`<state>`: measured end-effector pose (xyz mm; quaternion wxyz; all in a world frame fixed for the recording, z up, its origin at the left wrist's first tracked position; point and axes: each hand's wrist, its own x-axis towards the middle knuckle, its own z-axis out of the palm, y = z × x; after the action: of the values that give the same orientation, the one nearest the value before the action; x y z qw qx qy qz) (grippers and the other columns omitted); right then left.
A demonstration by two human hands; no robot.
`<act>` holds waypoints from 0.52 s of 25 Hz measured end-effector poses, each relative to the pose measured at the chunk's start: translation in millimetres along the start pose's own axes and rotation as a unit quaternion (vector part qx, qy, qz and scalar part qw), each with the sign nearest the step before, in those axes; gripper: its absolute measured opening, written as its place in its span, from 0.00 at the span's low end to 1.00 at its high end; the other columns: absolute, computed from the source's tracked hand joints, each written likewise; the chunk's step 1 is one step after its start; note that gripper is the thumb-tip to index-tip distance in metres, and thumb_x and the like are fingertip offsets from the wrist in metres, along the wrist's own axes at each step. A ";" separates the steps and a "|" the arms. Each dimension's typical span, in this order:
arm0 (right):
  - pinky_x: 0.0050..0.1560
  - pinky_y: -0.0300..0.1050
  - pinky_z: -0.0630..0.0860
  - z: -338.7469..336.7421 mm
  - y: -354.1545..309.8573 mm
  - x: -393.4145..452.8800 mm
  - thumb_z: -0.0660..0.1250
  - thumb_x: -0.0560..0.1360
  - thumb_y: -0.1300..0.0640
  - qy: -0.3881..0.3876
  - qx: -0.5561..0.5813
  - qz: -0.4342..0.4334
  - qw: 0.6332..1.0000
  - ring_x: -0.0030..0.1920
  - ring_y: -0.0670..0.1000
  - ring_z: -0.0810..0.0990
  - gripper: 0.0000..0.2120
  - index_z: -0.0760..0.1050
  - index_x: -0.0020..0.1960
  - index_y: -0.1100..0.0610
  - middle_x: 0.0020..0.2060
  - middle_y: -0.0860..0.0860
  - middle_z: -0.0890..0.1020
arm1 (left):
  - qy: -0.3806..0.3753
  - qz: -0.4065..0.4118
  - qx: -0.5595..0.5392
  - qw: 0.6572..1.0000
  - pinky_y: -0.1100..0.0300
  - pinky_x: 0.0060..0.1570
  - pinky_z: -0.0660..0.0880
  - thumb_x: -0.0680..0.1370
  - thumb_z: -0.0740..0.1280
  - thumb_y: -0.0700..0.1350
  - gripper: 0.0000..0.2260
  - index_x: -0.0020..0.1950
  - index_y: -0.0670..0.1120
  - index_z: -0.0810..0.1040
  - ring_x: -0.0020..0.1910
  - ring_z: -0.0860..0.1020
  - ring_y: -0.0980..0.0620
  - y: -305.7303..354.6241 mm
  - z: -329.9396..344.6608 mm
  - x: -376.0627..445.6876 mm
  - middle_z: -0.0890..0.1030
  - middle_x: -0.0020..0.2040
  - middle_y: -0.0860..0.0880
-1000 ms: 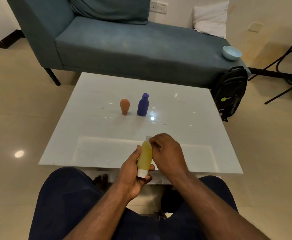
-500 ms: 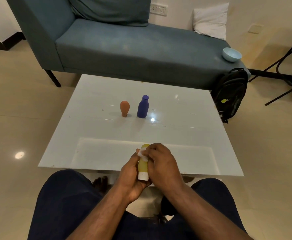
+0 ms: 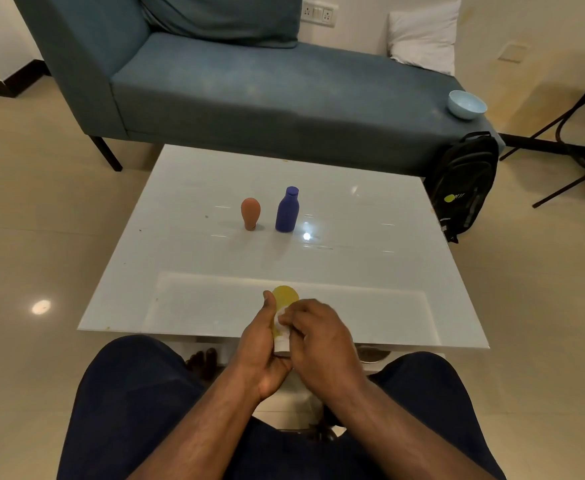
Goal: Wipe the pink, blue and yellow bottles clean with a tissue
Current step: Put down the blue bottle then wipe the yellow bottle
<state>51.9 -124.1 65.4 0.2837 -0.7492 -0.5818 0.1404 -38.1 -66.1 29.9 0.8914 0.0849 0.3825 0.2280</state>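
Note:
My left hand (image 3: pixel 258 348) grips the yellow bottle (image 3: pixel 285 297) over the table's near edge, white cap end pointing down toward me. My right hand (image 3: pixel 318 336) pinches a white tissue (image 3: pixel 281 315) against the bottle's side and covers most of its body; only the rounded yellow top shows. On the white table (image 3: pixel 370 271), farther away and near its middle, the pink bottle (image 3: pixel 250 213) stands on its narrow end, with the blue bottle (image 3: pixel 287 211) upright just to its right. Both stand apart from my hands.
A blue-grey sofa (image 3: pixel 249 88) runs along the far side of the table, with a light blue bowl (image 3: pixel 466 104) on its right end. A black backpack (image 3: pixel 466 183) leans by the table's far right corner. My knees sit under the near edge.
My right hand has slid the tissue down the yellow bottle from its top toward the cap. Both hands have dropped slightly toward me. The pink and blue bottles have stayed put.

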 end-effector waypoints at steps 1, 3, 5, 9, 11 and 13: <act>0.54 0.44 0.75 0.6 -6.4 -11.1 0.64 0.74 0.63 -0.018 0.005 -0.025 1.000 0.52 0.50 0.76 0.11 0.82 0.52 0.56 0.50 0.51 0.81 | -0.003 -0.010 -0.005 1.000 0.47 0.62 0.76 0.79 0.59 0.66 0.32 0.66 0.39 0.79 0.61 0.81 0.42 0.9 -2.1 1.6 0.83 0.61 0.39; 0.52 0.43 0.76 -1.9 -8.3 -21.2 0.62 0.73 0.63 -0.015 0.007 -0.057 0.998 0.51 0.50 0.78 0.12 0.83 0.49 0.56 0.48 0.52 0.82 | -0.004 -0.010 -0.009 1.000 0.47 0.64 0.75 0.79 0.59 0.66 0.33 0.66 0.38 0.80 0.64 0.79 0.42 3.0 -3.8 4.5 0.81 0.64 0.38; 0.52 0.39 0.78 -4.8 2.1 -11.6 0.63 0.72 0.64 0.021 0.022 -0.031 0.999 0.49 0.47 0.80 0.11 0.83 0.47 0.57 0.47 0.49 0.82 | -0.008 -0.001 -0.029 1.000 0.47 0.60 0.77 0.80 0.59 0.64 0.31 0.67 0.39 0.79 0.63 0.80 0.43 3.4 -2.0 5.7 0.81 0.65 0.39; 0.53 0.34 0.75 -5.6 6.0 -1.6 0.65 0.74 0.66 0.059 0.090 0.076 0.991 0.51 0.41 0.78 0.11 0.82 0.50 0.55 0.49 0.44 0.79 | -0.001 0.015 -0.059 0.998 0.48 0.48 0.81 0.80 0.61 0.62 0.27 0.65 0.41 0.78 0.52 0.84 0.43 2.2 -0.1 4.7 0.84 0.57 0.41; 0.50 0.32 0.75 -1.2 -6.6 -15.4 0.66 0.74 0.65 0.040 0.111 0.050 0.992 0.50 0.40 0.78 0.10 0.82 0.49 0.54 0.47 0.44 0.78 | 0.012 0.012 -0.085 0.996 0.49 0.45 0.82 0.79 0.63 0.62 0.26 0.60 0.40 0.79 0.47 0.84 0.45 5.1 -4.1 8.4 0.84 0.49 0.42; 0.48 0.32 0.75 2.8 -15.6 -31.4 0.66 0.72 0.66 0.017 0.120 0.010 0.993 0.48 0.40 0.78 0.10 0.82 0.47 0.55 0.46 0.45 0.78 | 0.024 0.016 -0.084 0.996 0.52 0.41 0.82 0.79 0.65 0.61 0.23 0.54 0.40 0.80 0.41 0.82 0.46 7.4 -7.0 12.2 0.83 0.42 0.43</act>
<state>29.1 -150.7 68.5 0.3803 -0.7181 -0.5478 0.1992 -38.3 -54.0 19.7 0.8823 0.0102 0.3817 0.2754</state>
